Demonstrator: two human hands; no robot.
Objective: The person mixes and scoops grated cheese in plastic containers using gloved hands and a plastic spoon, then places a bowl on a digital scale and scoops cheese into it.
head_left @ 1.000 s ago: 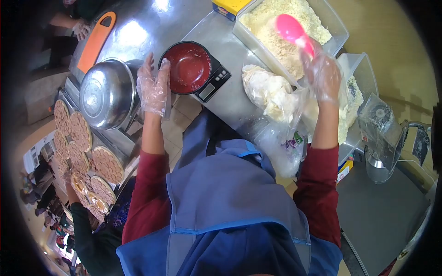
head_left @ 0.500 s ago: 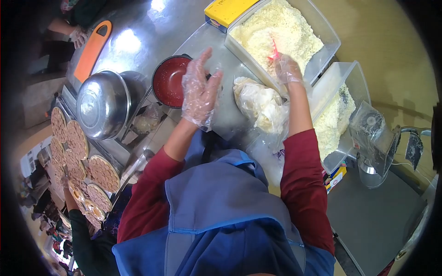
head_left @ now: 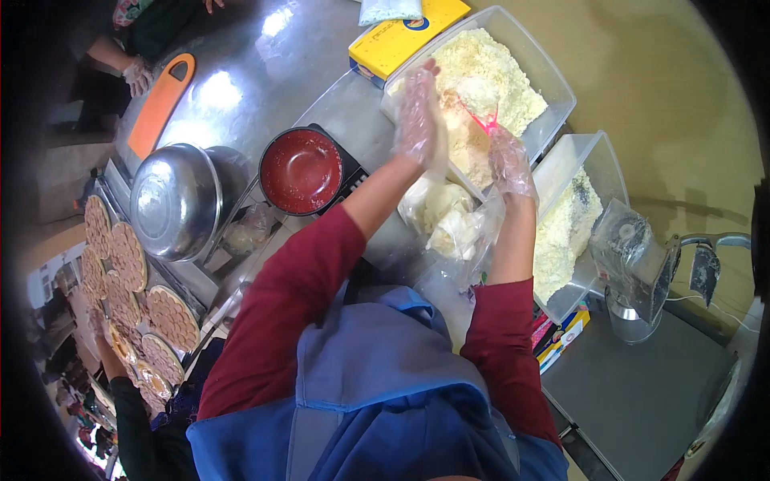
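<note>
A clear plastic tub point(head_left: 557, 112) holds a heap of pale yellow, crumbly grated food point(head_left: 501, 68). My right hand point(head_left: 511, 167), in a clear plastic glove, grips a thin pink plastic utensil point(head_left: 486, 123) at the tub's near side. The utensil's far end is in or against the heap, so its kind is hidden. Also gloved, my left hand point(head_left: 419, 120) hovers by the tub's left wall with its fingers stretched out, holding nothing. Just below both hands sits a clear plastic bag point(head_left: 449, 220) with a soft white mass inside.
A red-lined bowl point(head_left: 301, 171) on a black scale point(head_left: 353, 172), a steel bowl point(head_left: 176, 200) and an orange-handled tool point(head_left: 160, 104) stand leftward. Topped discs point(head_left: 172, 317) cover a tray. A second tub point(head_left: 569, 232) and yellow box point(head_left: 401, 36) flank the first. Another person's hand point(head_left: 138, 76) is upper left.
My left hand has moved right and up, from beside the red-lined bowl to the tub's left wall. My right hand still grips the pink utensil. The view has shifted slightly.
</note>
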